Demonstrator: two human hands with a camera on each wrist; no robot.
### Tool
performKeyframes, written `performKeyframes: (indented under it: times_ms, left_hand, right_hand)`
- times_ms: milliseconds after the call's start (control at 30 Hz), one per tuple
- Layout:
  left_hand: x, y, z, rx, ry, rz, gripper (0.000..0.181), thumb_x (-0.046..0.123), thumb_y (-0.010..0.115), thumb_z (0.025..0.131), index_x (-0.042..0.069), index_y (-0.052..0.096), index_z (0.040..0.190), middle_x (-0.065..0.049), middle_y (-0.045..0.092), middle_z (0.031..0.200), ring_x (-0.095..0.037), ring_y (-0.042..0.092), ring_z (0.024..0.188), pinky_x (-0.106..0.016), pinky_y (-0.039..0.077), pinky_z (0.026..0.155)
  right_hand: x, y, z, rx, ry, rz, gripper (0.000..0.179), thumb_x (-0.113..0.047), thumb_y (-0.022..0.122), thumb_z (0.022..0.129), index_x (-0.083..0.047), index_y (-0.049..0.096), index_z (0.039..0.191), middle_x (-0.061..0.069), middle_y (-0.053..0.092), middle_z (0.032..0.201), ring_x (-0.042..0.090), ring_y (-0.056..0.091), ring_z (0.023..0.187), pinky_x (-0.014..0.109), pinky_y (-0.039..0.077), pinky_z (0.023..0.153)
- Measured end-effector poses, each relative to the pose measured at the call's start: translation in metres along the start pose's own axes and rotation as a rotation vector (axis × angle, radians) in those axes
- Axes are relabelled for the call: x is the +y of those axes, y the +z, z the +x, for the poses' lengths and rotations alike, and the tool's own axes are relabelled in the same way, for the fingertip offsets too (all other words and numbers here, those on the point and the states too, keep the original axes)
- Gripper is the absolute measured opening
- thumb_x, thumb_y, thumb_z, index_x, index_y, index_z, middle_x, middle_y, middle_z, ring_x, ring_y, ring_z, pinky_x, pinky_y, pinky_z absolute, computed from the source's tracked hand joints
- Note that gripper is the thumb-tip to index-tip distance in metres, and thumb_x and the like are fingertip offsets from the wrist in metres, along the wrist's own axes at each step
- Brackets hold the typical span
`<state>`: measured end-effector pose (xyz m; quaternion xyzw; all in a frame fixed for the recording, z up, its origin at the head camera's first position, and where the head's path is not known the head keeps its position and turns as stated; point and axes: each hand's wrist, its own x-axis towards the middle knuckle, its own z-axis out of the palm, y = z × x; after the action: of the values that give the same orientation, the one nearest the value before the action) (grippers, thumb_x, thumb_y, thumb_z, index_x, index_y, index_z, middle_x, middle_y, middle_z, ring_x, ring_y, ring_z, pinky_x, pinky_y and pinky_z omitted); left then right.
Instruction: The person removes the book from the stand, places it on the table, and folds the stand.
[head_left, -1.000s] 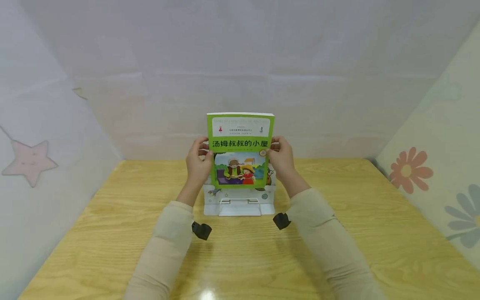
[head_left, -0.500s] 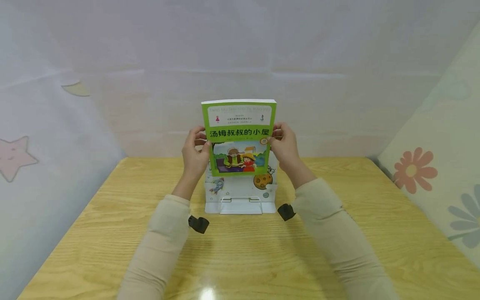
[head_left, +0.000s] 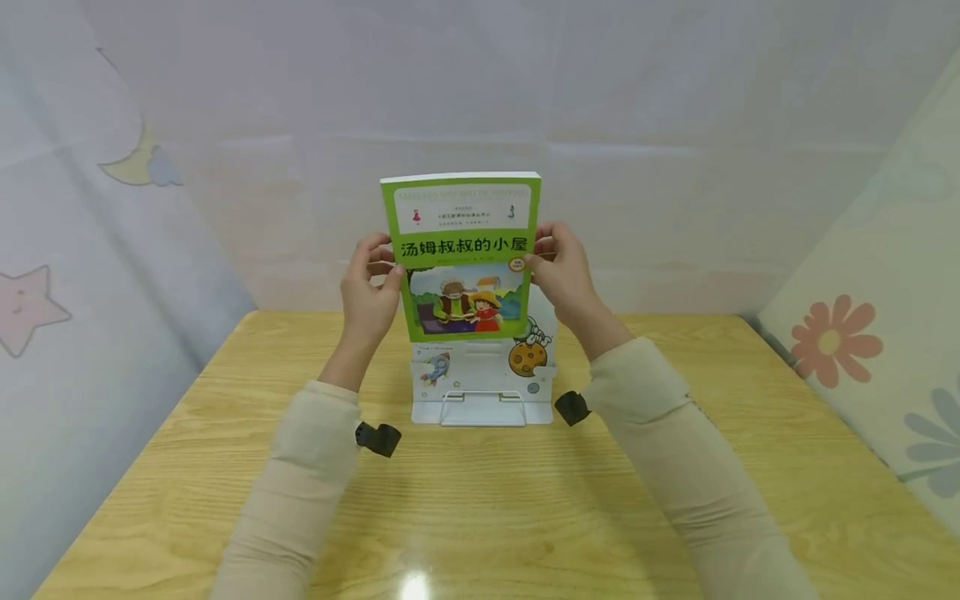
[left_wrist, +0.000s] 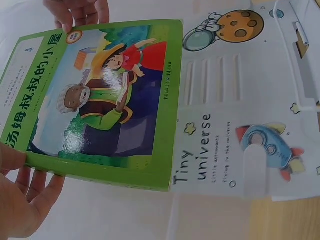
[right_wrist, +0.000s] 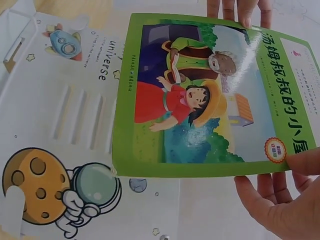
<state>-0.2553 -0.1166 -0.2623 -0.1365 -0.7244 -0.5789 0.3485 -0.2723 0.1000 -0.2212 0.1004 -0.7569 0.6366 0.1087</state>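
A green-bordered paperback book (head_left: 465,287) is held upright in the air, its picture cover facing me. My left hand (head_left: 370,292) grips its left edge, thumb on the cover and fingers behind. On the opposite edge my right hand (head_left: 566,271) pinches the book in the same way. Behind and below it stands a white book stand (head_left: 480,371) printed with a rocket and an astronaut, a wire holder (head_left: 483,410) at its foot. The left wrist view shows the book (left_wrist: 105,100) above the stand's panel (left_wrist: 215,100). Part of the panel is hidden by the book.
The stand rests on a wood-grain table (head_left: 480,508). A pale cloth backdrop (head_left: 480,92) rises behind the table, with printed side panels bearing a star (head_left: 30,308) and a red flower (head_left: 836,342). A small black device (head_left: 378,437) sits at the left wrist.
Both hands have raised the book and shifted it slightly left, away from the stand. More of the stand's printed panel shows below it now.
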Motion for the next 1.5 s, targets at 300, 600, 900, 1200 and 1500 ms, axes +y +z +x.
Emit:
performKeyframes:
  times_ms: [300, 600, 900, 1200, 1500]
  left_hand:
    - [0.005, -0.027, 0.008, -0.026, -0.005, 0.016, 0.033, -0.006, 0.05, 0.082, 0.0, 0.048, 0.114, -0.014, 0.05, 0.092, -0.017, 0.049, 0.08, -0.022, 0.046, 0.061]
    - [0.0, -0.06, 0.009, -0.068, -0.077, 0.014, 0.035, -0.002, 0.051, 0.083, 0.001, 0.048, 0.117, -0.007, 0.048, 0.091, -0.016, 0.05, 0.081, -0.022, 0.048, 0.06]
    - [0.0, -0.094, 0.004, -0.075, -0.167, -0.138, 0.035, -0.007, 0.051, 0.081, -0.003, 0.05, 0.115, -0.007, 0.049, 0.086, -0.012, 0.051, 0.076, -0.018, 0.048, 0.059]
    - [-0.01, -0.121, -0.003, -0.079, -0.372, -0.181, 0.037, -0.001, 0.055, 0.081, 0.002, 0.052, 0.118, -0.006, 0.048, 0.089, -0.011, 0.05, 0.076, -0.019, 0.049, 0.06]
    - [-0.023, -0.139, -0.015, -0.143, -0.535, -0.091, 0.045, 0.005, 0.055, 0.083, -0.001, 0.042, 0.125, -0.002, 0.049, 0.089, -0.008, 0.05, 0.078, -0.019, 0.048, 0.06]
  right_hand:
    - [-0.006, 0.016, 0.002, -0.067, -0.038, 0.03, 0.015, 0.005, 0.047, 0.084, -0.001, 0.044, 0.098, 0.014, 0.047, 0.092, 0.024, 0.049, 0.086, 0.036, 0.047, 0.072]
    - [0.013, 0.04, 0.012, -0.134, 0.007, 0.101, 0.013, 0.0, 0.049, 0.085, -0.004, 0.046, 0.096, 0.013, 0.05, 0.09, 0.023, 0.052, 0.083, 0.035, 0.049, 0.067]
    - [0.003, 0.071, -0.003, -0.168, 0.136, 0.177, 0.019, 0.0, 0.052, 0.084, -0.003, 0.046, 0.102, 0.011, 0.05, 0.089, 0.022, 0.053, 0.082, 0.033, 0.049, 0.066]
    - [0.015, 0.098, -0.014, -0.165, 0.224, 0.242, 0.023, -0.003, 0.055, 0.082, -0.006, 0.051, 0.104, 0.009, 0.05, 0.087, 0.021, 0.057, 0.073, 0.032, 0.049, 0.063]
    - [0.036, 0.12, -0.021, -0.148, 0.366, 0.274, 0.024, -0.004, 0.058, 0.08, -0.008, 0.056, 0.104, 0.007, 0.055, 0.092, 0.019, 0.056, 0.075, 0.031, 0.05, 0.063]
